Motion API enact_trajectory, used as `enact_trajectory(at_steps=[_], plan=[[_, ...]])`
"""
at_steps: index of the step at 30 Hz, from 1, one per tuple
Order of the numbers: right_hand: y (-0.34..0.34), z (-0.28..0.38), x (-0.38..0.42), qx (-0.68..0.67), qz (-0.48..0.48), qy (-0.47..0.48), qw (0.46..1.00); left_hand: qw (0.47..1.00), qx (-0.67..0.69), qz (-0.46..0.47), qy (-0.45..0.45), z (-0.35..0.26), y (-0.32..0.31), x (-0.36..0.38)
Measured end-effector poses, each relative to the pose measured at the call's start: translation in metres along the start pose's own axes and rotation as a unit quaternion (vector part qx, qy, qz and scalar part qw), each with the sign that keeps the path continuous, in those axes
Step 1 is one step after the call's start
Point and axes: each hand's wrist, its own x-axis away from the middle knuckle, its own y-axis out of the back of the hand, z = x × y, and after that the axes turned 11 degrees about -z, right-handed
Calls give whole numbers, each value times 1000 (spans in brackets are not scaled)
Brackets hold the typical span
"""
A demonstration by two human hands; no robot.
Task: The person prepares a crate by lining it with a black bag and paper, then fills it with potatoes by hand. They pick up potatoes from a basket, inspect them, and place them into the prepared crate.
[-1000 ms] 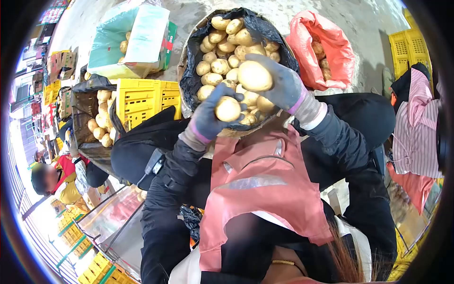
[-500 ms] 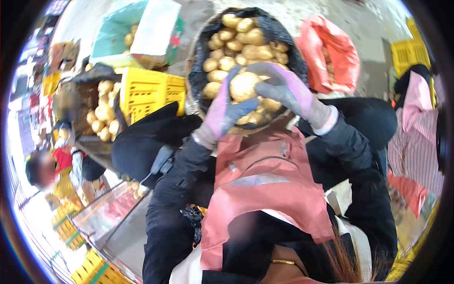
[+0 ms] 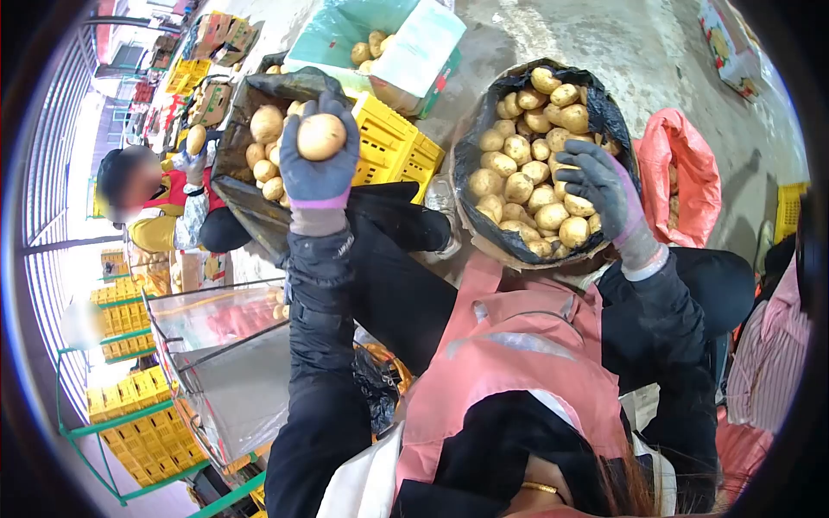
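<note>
A round, pale potato (image 3: pixel 321 137) rests in my left hand (image 3: pixel 318 177), its gloved fingers curled around it. That hand is raised over the near side of a dark-lined container (image 3: pixel 231 177) with more potatoes inside. My right hand (image 3: pixel 604 186), in a grey and pink glove, hovers at the right side of a round basket (image 3: pixel 462 177) lined with black plastic. Its fingers are bent and apart, and nothing shows in them. The basket is heaped with potatoes (image 3: pixel 540 173) and stands in front of my knees.
Beside the left container is a yellow crate (image 3: pixel 389 142), with a pale green box (image 3: pixel 332 34) of potatoes behind it. A red sack (image 3: pixel 691 173) stands right of the basket. Another person (image 3: pixel 164 216) holding a potato works at the left, near stacked yellow crates (image 3: pixel 142 423).
My hands have separated. The left carried the potato leftward from above the basket to the dark-lined container; the right stayed by the basket and let go. My view has turned left.
</note>
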Motion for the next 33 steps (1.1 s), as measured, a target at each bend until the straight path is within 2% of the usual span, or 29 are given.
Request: enact_trajectory(at_steps=[2, 3, 4, 5, 6, 7, 8, 9, 11, 12, 13, 15, 16, 17, 18, 19, 21, 22, 23, 24, 25, 26, 27, 28, 29, 30, 31, 32, 33], plan=[[-2, -3, 3, -11, 52, -55, 997, 998, -60, -12, 18, 32, 3, 9], [-2, -7, 11, -27, 120, -21, 992, 995, -97, -5, 27, 57, 6, 15], [-11, -4, 19, -41, 135, -54, 989, 989, -144, -25, 13, 88, 3, 27], [-11, -18, 17, -72, 174, -103, 977, 989, -142, 27, 44, 113, 16, 30], [-21, -20, 26, -142, 170, -133, 966, 974, -221, 37, 23, 147, 25, 35], [-27, -32, 25, -149, 168, -152, 963, 953, -297, 53, 0, 176, 33, 44], [-37, -22, 40, -88, 136, -143, 976, 895, -419, 153, -17, 195, 41, 54], [-32, -47, 33, -31, 108, -49, 992, 898, -409, 164, 0, 207, 46, 53], [-20, -35, 24, 15, 128, -146, 981, 953, -260, 25, 154, 206, 35, 53], [-11, -31, 26, 7, 138, -93, 986, 959, -209, -19, 190, 197, 30, 55], [3, -28, 29, -4, 160, -38, 986, 951, -262, 60, 153, 188, 28, 54], [2, -9, 40, -54, 101, -62, 991, 940, -293, 108, 139, 150, 40, 30], [9, -15, 28, -51, 105, -78, 990, 950, -309, 45, 2, 133, 36, 37], [6, -8, 28, 21, 66, -55, 996, 938, -315, -18, -144, 104, 30, 42], [16, -12, 24, 13, 76, -72, 994, 998, -52, -23, -2, 47, 11, 56], [34, -25, 11, 10, 33, -107, 994, 999, 48, 6, 9, -5, 0, 77], [66, -38, -5, -3, 86, -44, 995, 976, -13, 46, -211, -100, 11, 110], [69, -41, -12, -5, 97, -44, 994, 875, -232, -4, -425, -154, 30, 130], [75, -40, -16, -6, 95, -44, 994, 691, -426, -64, -580, -211, 54, 158], [73, -39, -23, 0, 108, -44, 993, 785, -271, -97, -548, -277, 71, 191], [74, -39, -27, -3, 83, -58, 995, 707, -274, -146, -636, -315, 73, 225], [77, -40, -22, -8, 50, -70, 996, 585, -338, -231, -701, -366, 85, 269], [88, -47, -39, -8, 45, -78, 996, 346, -376, -267, -817, -403, 100, 291], [86, -55, -46, -52, 91, -89, 990, 268, -437, -299, -805, -473, 139, 338], [90, -59, -47, -94, 122, -97, 983, 82, -557, -475, -677, -528, 178, 394], [79, -56, -43, -94, 118, -103, 983, -121, -644, -539, -530, -501, 177, 398], [56, -43, -31, -101, 107, -108, 983, 23, -638, -520, -568, -462, 152, 381], [39, -32, -26, -84, 104, -91, 987, 125, -657, -415, -617, -426, 133, 354], [35, -28, -25, -77, 89, -57, 991, 291, -567, -288, -714, -389, 112, 298]])
